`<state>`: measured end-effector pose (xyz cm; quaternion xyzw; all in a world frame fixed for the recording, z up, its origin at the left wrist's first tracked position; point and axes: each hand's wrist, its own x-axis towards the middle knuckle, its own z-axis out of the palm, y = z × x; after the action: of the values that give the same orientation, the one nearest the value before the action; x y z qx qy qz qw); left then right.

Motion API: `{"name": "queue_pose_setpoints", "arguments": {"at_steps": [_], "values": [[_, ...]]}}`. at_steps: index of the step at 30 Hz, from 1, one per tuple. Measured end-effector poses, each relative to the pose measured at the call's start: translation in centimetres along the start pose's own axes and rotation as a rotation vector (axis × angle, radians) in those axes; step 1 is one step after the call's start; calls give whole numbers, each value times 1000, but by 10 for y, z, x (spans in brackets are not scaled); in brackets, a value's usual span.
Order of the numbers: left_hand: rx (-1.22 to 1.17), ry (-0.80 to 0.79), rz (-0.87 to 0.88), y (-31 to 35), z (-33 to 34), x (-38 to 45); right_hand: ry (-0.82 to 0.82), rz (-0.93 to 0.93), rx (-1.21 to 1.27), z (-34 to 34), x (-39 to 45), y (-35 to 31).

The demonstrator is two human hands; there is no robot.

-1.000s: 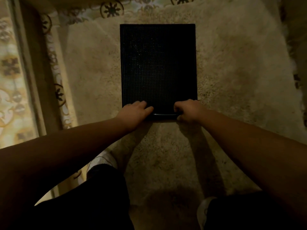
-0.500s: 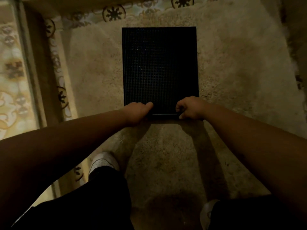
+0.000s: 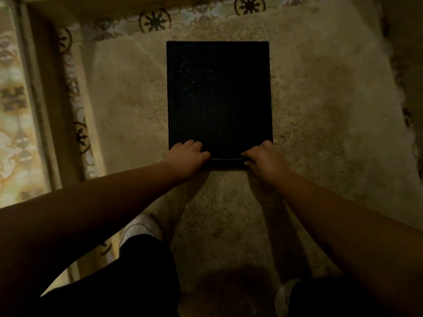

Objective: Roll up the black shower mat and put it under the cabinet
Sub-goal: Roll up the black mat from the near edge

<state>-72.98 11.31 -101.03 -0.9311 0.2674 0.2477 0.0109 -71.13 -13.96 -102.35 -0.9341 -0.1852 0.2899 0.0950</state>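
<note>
The black shower mat [image 3: 218, 97], a studded rectangle, lies flat on a beige shaggy rug [image 3: 320, 110]. Its near edge is curled into a narrow roll. My left hand [image 3: 186, 156] grips the left end of that roll with fingers curled over it. My right hand [image 3: 263, 159] grips the right end the same way. The far part of the mat stays flat. No cabinet is in view.
Patterned floor tiles [image 3: 155, 20] border the rug at the top and left. A raised ledge or door frame [image 3: 43, 124] runs down the left side. My knees in dark shorts and white shoes [image 3: 142, 227] are at the bottom.
Both hands have pushed the near edge forward a little, and the rolled lip has thickened. The flat part of the mat looks slightly shorter.
</note>
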Motion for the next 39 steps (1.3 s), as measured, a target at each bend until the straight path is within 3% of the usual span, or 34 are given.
{"name": "queue_pose_setpoints", "arguments": {"at_steps": [4,8,12,20,31,36,39], "values": [[96,2,82,0,-9,0,104,77,50,-6,4,-7],[201,0,134,7,-12,0,95,-98,-264,-12,-5,-6],[278,38,143,10,1,-9,34,-218,-414,-5,-20,0],[4,-42,28,0,-7,-5,10,-194,-448,-19,-2,-5],[-11,-150,-27,4,-16,4,-119,-176,-483,-27,8,-13],[-153,-216,4,10,1,-12,-243,-172,-358,-21,2,-7],[-236,-153,6,1,4,-13,-232,-138,-246,-23,5,-2]]}}
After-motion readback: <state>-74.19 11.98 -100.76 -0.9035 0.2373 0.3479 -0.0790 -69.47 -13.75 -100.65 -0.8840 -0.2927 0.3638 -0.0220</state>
